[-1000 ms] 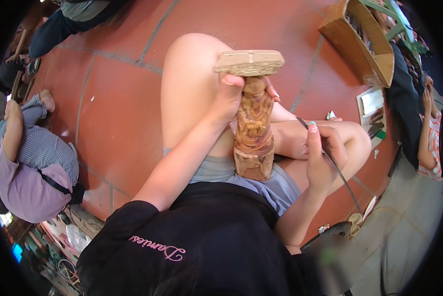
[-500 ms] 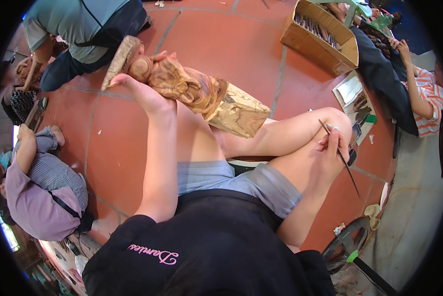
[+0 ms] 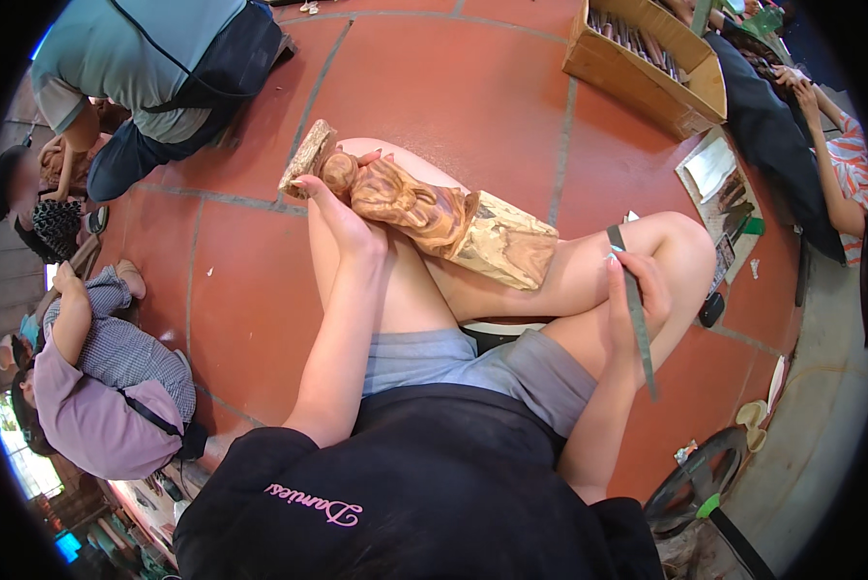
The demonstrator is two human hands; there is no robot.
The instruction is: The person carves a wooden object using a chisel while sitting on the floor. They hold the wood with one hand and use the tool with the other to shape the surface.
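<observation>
In the head view, a brown carved wooden figure with a pale uncarved block at its base [image 3: 424, 217] was held tilted across the person's bare raised knees, its rough round top pointing toward the far left and its blocky base lying against the right thigh. The left hand [image 3: 342, 217] was clasped around the upper part of the carving just below the top disc, the fingers [image 3: 310, 186] wrapped on the wood from beneath. The right hand [image 3: 632, 290] was rested against the right knee, well apart from the carving, with its fingers closed around a long thin grey metal carving tool [image 3: 634, 309], whose upper end was seen above the hand and whose lower end was pointed down toward the red tiled floor [image 3: 453, 87].

A brown cardboard box filled with long tools [image 3: 647, 58] was set on the floor toward the far right corner of the view. A small dark flat object [image 3: 712, 309] was seen on the floor just beside the right knee. A person in a grey-green shirt [image 3: 134, 58] was crouched at the far left, and another person in a lilac top [image 3: 95, 406] was seated at the near left. A sleeve with orange and white stripes [image 3: 854, 159] was visible at the right edge.
</observation>
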